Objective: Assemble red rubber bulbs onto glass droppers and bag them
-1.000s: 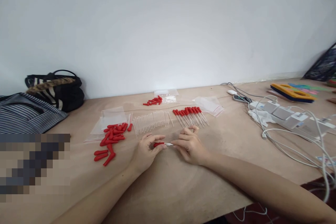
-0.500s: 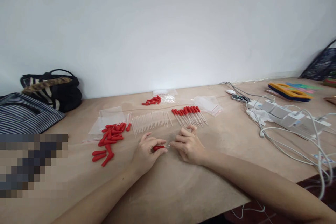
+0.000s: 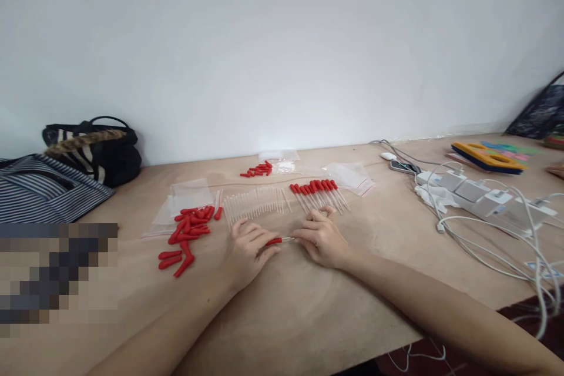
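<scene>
Between the fingers of my left hand point(image 3: 250, 251) is a red rubber dropper bulb point(image 3: 274, 241), its narrow end pointing right. My right hand point(image 3: 321, 241) pinches a thin clear dropper tube point(image 3: 288, 239), which meets the bulb's mouth; how deep it sits inside I cannot tell. Behind my hands lies a row of bare clear tubes point(image 3: 255, 202). Right of that row, several droppers point(image 3: 318, 187) with red bulbs on their tubes lie side by side. Loose red bulbs point(image 3: 187, 229) form a pile to the left of my left hand.
Clear plastic bags point(image 3: 350, 176) lie behind the droppers. Smaller red bulbs point(image 3: 259, 170) rest near the wall. A power strip with white chargers point(image 3: 489, 200) and looped cables occupies the right side. A black bag point(image 3: 112, 155) and a striped bag point(image 3: 48, 191) stand at left.
My left fingers have shifted back along the bulb, so more of its narrow end shows. The right hand still pinches the tube. The view has shifted slightly.
</scene>
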`<state>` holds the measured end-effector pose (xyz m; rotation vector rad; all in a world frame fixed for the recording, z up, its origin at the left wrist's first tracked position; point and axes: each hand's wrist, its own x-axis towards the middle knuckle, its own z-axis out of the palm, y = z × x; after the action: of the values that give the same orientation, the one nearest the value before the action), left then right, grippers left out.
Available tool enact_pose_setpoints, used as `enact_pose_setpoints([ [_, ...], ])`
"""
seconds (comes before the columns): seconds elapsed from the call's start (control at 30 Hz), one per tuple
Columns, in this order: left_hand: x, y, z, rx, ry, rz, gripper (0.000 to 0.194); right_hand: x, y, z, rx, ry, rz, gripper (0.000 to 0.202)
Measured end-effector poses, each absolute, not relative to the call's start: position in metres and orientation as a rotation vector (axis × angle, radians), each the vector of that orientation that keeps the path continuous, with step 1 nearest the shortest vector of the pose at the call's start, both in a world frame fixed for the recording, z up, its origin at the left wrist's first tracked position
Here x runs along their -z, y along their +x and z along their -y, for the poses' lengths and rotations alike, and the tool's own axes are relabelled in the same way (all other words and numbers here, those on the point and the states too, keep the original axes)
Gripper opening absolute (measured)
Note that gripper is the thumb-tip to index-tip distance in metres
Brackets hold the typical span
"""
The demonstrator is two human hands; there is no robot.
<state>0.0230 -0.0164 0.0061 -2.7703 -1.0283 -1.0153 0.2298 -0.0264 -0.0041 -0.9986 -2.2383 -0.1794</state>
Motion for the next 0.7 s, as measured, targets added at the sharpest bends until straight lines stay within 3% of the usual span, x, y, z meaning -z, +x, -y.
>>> enact_pose_setpoints([
  [0.7, -0.0096, 0.0312, 0.0250, 1.035, -2.711, 0.986, 0.014, 0.0088, 0.2258, 0.0310, 0.207, -0.915, 2.237, 0.018],
])
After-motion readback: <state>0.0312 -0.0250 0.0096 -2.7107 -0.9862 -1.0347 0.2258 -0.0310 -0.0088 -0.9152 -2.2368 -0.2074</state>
